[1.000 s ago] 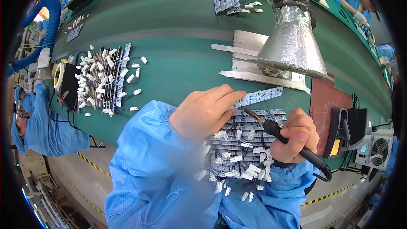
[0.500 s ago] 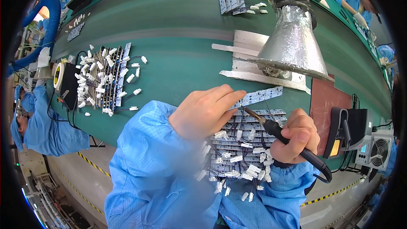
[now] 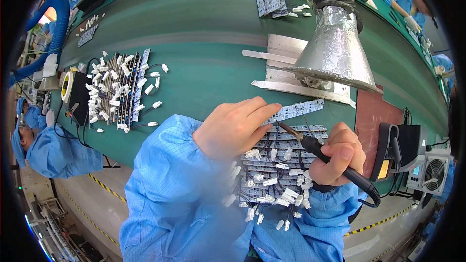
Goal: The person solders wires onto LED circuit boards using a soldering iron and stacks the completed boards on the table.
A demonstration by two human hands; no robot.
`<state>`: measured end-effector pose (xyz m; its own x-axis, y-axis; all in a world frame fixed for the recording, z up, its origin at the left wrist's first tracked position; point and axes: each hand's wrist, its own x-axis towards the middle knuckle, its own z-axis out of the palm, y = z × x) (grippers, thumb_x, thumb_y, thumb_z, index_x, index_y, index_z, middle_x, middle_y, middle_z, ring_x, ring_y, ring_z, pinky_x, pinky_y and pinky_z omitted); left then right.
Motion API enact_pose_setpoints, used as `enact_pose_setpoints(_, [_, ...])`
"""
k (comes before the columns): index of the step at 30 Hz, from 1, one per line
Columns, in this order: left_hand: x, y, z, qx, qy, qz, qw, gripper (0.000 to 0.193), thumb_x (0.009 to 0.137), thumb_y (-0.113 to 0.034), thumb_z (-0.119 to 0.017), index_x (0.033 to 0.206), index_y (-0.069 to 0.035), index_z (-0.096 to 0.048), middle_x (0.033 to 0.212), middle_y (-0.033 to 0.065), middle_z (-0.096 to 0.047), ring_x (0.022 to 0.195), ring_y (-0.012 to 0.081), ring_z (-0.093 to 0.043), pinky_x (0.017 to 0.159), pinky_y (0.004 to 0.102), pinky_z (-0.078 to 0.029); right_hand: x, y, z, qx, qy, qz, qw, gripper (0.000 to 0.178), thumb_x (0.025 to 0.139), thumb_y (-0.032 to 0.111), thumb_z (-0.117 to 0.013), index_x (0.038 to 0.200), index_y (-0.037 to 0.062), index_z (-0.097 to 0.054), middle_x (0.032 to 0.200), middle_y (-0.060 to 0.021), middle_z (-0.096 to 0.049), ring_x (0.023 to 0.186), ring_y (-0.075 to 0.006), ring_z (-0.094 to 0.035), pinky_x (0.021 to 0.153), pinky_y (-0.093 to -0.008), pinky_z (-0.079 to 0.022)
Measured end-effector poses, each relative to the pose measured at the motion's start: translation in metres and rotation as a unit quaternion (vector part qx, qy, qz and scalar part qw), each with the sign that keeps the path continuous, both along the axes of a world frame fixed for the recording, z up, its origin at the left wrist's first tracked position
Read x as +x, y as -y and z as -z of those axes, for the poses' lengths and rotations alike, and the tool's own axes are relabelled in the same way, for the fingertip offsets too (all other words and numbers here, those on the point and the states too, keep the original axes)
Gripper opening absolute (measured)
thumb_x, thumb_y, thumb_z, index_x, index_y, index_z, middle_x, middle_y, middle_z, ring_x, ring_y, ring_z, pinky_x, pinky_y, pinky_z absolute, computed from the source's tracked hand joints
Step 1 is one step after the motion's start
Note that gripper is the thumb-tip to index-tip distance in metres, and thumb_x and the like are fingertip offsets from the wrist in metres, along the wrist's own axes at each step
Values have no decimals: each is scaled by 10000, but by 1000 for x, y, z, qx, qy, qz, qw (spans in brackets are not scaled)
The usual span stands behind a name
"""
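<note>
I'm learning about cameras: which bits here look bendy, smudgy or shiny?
In the head view, the green worktop bows at its far edge; a hazy smudge blurs part of the left sleeve; the silver cone glints; the soldering iron looks sharper.

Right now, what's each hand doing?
Left hand: fingers on pale circuit strip; pinching or pressing can't be told.
Right hand: closed, holding the soldering iron.

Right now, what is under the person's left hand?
The left hand partly covers a pale circuit strip, whose right part shows. Whatever else lies underneath cannot be seen.
</note>
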<state>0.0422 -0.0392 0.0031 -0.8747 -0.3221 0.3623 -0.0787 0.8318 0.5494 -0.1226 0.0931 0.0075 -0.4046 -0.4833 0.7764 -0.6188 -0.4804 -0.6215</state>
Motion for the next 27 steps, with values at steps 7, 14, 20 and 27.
enact_pose_setpoints(7, [-1, 1, 2, -2, 6, -3, 1000, 453, 738, -25, -710, 1175, -15, -591, 913, 118, -595, 761, 291, -630, 622, 370, -514, -1, 1, 0, 4, 15, -4, 1000, 363, 938, 145, -428, 598, 19, -403, 516, -57, -370, 450, -136, -325, 417, -303, -206])
enact_pose_setpoints(14, [0, 3, 2, -4, 2, -3, 1000, 441, 750, -30, -704, 1177, -24, -593, 913, 117, -594, 762, 288, -624, 624, 371, -510, -30, -4, -1, -68, 101, 89, 989, 375, 941, 176, -416, 590, 51, -368, 526, -31, -318, 495, -119, -270, 480, -291, -204])
enact_pose_setpoints(20, [1, 4, 1, 1, 16, -5, 1000, 418, 763, -40, -703, 1167, -21, -596, 922, 118, -600, 767, 288, -623, 619, 372, -506, -39, -2, 1, -25, 100, 81, 991, 378, 934, 107, -423, 568, 16, -388, 524, -35, -358, 494, -109, -286, 498, -294, -219])
enact_pose_setpoints(27, [0, 4, 1, 1, 16, -5, 1000, 409, 766, -46, -708, 1160, -16, -602, 926, 123, -607, 764, 293, -622, 613, 371, -501, -38, 0, 8, -1, 95, 92, 991, 407, 951, 133, -460, 569, 0, -413, 515, -45, -384, 499, -108, -315, 504, -290, -225])
